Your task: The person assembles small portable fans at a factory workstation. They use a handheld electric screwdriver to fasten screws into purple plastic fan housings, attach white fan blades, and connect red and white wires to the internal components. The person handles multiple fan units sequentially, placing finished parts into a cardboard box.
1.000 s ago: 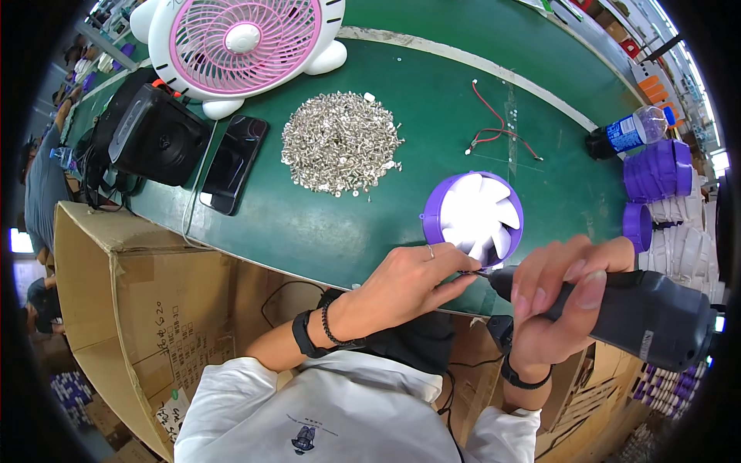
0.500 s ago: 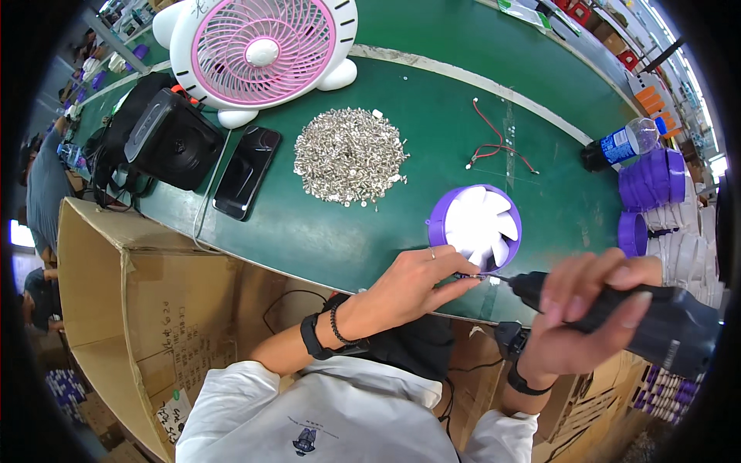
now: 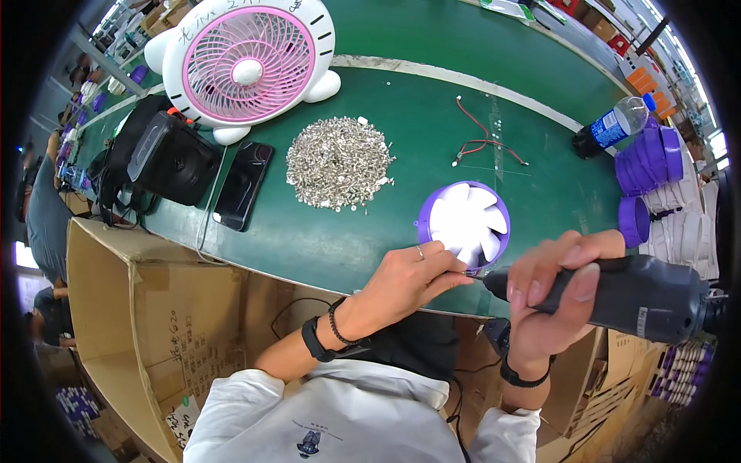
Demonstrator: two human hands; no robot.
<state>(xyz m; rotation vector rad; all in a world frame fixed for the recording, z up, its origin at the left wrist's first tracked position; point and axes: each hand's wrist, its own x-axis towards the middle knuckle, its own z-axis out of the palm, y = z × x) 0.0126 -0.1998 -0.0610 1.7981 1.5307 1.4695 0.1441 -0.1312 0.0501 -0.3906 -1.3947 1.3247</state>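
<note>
A small fan unit (image 3: 465,224), white blades inside a purple ring, lies near the front edge of the green table. Beside the ring's near rim, my left hand (image 3: 413,279) is closed in a pinch of thumb and fingers; whatever sits between the fingertips is too small to make out. My right hand (image 3: 557,289) wraps around a black electric screwdriver (image 3: 641,299) held nearly level. Its thin bit points left and reaches my left fingertips at the rim. Left of the fan unit is a large heap of small silver screws (image 3: 340,162).
A red wire lead (image 3: 488,142) lies behind the fan unit. At right are a bottle of dark drink (image 3: 614,130) and stacked purple rings (image 3: 648,166). To the left are a phone (image 3: 243,185), a black speaker-like box (image 3: 176,158), a pink-and-white fan (image 3: 248,71) and a cardboard box (image 3: 185,309).
The whole view has shifted slightly. The screwdriver's body now shows more clearly and its bit stays at my left fingertips. My left hand keeps its pinch beside the purple ring.
</note>
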